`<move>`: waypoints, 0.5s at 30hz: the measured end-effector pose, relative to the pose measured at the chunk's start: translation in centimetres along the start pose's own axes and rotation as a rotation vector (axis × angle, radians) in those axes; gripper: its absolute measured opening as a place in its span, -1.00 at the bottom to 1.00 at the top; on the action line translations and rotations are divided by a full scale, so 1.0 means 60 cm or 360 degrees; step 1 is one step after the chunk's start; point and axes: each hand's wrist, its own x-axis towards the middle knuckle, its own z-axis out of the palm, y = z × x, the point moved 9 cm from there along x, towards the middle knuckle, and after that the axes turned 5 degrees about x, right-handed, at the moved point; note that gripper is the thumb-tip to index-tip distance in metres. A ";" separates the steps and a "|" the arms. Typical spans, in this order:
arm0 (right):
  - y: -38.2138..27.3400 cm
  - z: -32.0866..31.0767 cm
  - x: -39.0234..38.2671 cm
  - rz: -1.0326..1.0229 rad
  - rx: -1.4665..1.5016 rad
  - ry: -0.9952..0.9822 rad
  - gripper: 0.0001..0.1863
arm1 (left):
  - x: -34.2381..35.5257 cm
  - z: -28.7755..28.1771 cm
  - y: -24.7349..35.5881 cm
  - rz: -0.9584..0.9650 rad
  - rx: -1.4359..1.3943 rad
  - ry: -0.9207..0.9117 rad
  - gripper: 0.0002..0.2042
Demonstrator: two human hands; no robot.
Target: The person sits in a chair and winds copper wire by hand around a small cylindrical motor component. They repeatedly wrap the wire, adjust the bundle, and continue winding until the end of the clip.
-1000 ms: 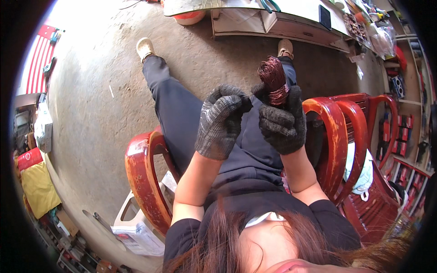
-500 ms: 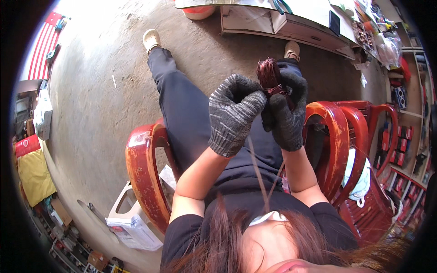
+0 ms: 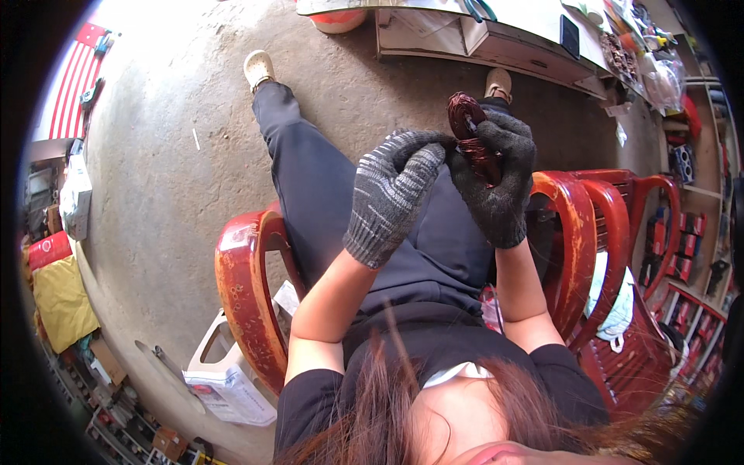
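A bundle of dark reddish-brown wire [image 3: 466,116], looped and bound round its middle, stands tilted over my lap. My right hand [image 3: 504,182], in a dark grey knit glove, is closed around it with the thumb and fingers on its side. My left hand [image 3: 393,194], in a striped grey knit glove, is beside the bundle with thumb and fingers pinched together. Its fingertips come close to the wire; whatever they hold is too small to make out. Both hands are raised above my dark trousers [image 3: 325,186].
Red wooden armrests flank me, on the left [image 3: 246,287] and right [image 3: 566,232]. Ahead stands a white desk [image 3: 535,54] with a phone [image 3: 570,36] and pliers [image 3: 482,9] on it. A plastic stool [image 3: 213,341] is at lower left. Stocked shelves [image 3: 701,194] line the right.
My right hand has turned the wire bundle, so its looped end now tilts and more of its side shows. My left hand has shifted slightly left, its fingers still pinched.
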 end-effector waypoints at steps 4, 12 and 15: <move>0.009 -0.006 -0.004 -0.0015 0.0007 0.0041 -0.42 | 0.001 0.006 0.004 0.0229 0.0227 -0.0085 -0.83; 0.006 -0.015 -0.005 -0.0041 0.0094 0.0030 -0.43 | 0.014 0.008 0.005 0.0606 0.0791 -0.0200 -0.75; 0.002 -0.013 -0.004 -0.0148 -0.0006 -0.0027 -0.43 | 0.012 0.009 0.017 0.0656 0.0839 -0.0244 -0.76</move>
